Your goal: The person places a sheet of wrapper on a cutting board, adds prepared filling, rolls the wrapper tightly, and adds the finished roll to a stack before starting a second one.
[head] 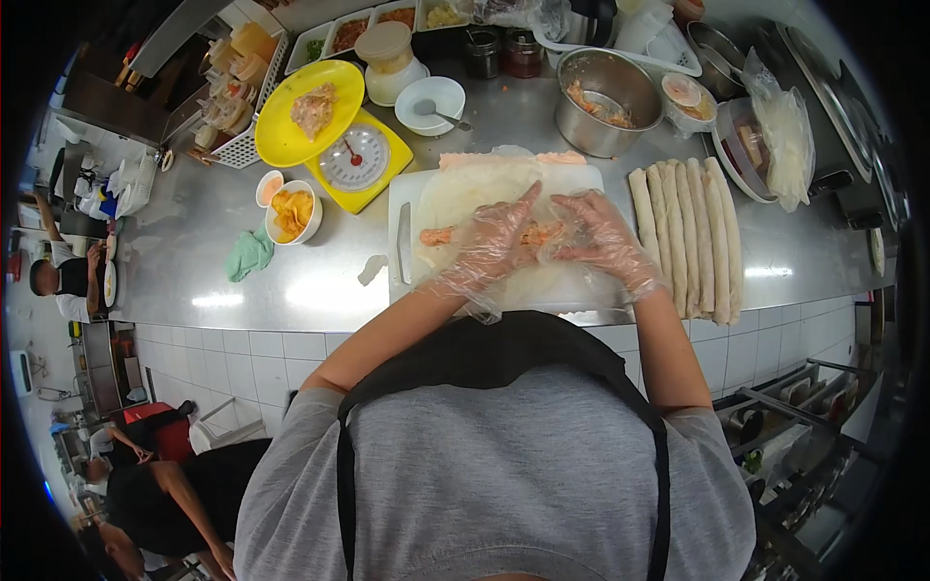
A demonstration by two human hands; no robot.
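Observation:
Both my hands wear clear plastic gloves over a stack of thin pale wrappers (450, 196) on a white cutting board (581, 290). A line of orange minced filling (436, 237) lies across the top wrapper. My left hand (498, 232) rests at the middle of this line, hiding part of it, with one finger stretched away from the others. My right hand (599, 236) curves around the filling's right end, thumb and fingers apart. To the right of the board several long rolled wrappers (686, 240) lie side by side.
At left a yellow kitchen scale (396, 149) carries a yellow plate (272, 138) with minced filling. A steel pot (596, 138) stands behind the board. Nearby are a bowl of chips (309, 231), a white bowl with a spoon (410, 98) and a green cloth (248, 254). Other people stand at left.

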